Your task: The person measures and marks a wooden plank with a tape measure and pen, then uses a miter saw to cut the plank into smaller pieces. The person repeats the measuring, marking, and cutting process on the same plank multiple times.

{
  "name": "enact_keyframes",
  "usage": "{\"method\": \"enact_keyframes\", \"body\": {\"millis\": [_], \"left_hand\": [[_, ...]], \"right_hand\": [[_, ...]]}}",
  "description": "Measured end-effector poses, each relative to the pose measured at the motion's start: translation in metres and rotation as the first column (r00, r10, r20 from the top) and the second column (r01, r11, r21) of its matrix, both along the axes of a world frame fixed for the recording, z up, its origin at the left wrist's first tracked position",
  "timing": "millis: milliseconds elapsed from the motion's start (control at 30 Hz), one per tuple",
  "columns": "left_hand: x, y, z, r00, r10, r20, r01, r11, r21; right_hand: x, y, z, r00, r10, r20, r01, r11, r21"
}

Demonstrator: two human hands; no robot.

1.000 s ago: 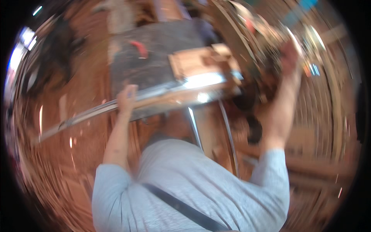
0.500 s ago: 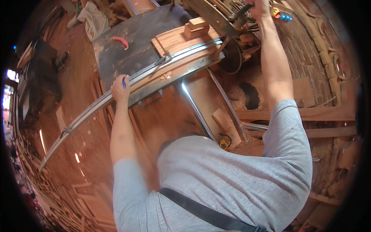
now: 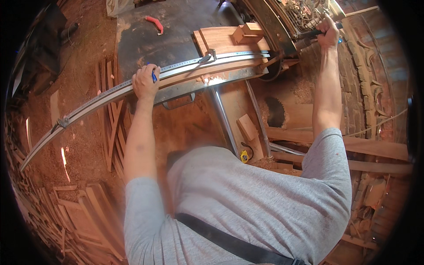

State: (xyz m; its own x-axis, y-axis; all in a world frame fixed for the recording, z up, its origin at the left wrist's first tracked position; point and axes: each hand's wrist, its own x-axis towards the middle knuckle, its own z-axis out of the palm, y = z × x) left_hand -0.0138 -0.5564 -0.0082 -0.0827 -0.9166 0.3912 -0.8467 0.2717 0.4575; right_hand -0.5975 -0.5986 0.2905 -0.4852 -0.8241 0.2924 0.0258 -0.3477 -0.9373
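My left hand (image 3: pixel 145 82) is closed over a long silver fence rail (image 3: pixel 101 95) with a measuring scale. A small blue thing (image 3: pixel 154 76) shows beside its fingers; I cannot make out its kind. My right hand (image 3: pixel 328 33), reaching far to the right, grips a black handle (image 3: pixel 309 33) at the machine's side. Between the hands, reddish wooden boards (image 3: pixel 218 37) lie against the rail on the dark machine table (image 3: pixel 176 44), with small wood blocks (image 3: pixel 247 34) on top. A metal stop (image 3: pixel 207 57) sits on the rail near the boards.
A red curved object (image 3: pixel 154 24) lies on the machine table. Below it are a metal bar (image 3: pixel 226 119), a yellow tape measure (image 3: pixel 244 155) and a toothed saw blade (image 3: pixel 275 112). Stacked timber (image 3: pixel 95 216) leans at lower left; wood strips (image 3: pixel 112 132) lie beside the table.
My view has shifted, so the machine, boards and rail appear farther right. Both hands keep their holds, and the right hand now shows fully on the black handle.
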Motion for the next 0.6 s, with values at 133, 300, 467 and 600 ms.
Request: {"method": "enact_keyframes", "body": {"millis": [133, 300, 467, 600], "left_hand": [[-0.002, -0.004, 0.003, 1.000, -0.015, -0.004, 0.015, 1.000, 0.008], [-0.003, -0.007, 0.008, 1.000, 0.016, 0.003, -0.016, 1.000, 0.013], [-0.008, -0.012, 0.007, 0.998, 0.056, 0.013, -0.057, 0.998, 0.036], [-0.009, -0.015, 0.009, 0.999, 0.053, 0.014, -0.053, 0.998, 0.042]], "right_hand": [[-0.008, -0.003, 0.000, 1.000, 0.010, 0.005, -0.010, 1.000, 0.000], [0.002, -0.008, -0.001, 0.998, -0.052, 0.031, 0.052, 0.999, -0.004], [-0.001, -0.004, -0.002, 1.000, -0.004, -0.026, 0.002, 0.999, -0.046], [0.014, 0.003, -0.002, 0.995, -0.057, -0.080, 0.054, 0.997, -0.047]]}}
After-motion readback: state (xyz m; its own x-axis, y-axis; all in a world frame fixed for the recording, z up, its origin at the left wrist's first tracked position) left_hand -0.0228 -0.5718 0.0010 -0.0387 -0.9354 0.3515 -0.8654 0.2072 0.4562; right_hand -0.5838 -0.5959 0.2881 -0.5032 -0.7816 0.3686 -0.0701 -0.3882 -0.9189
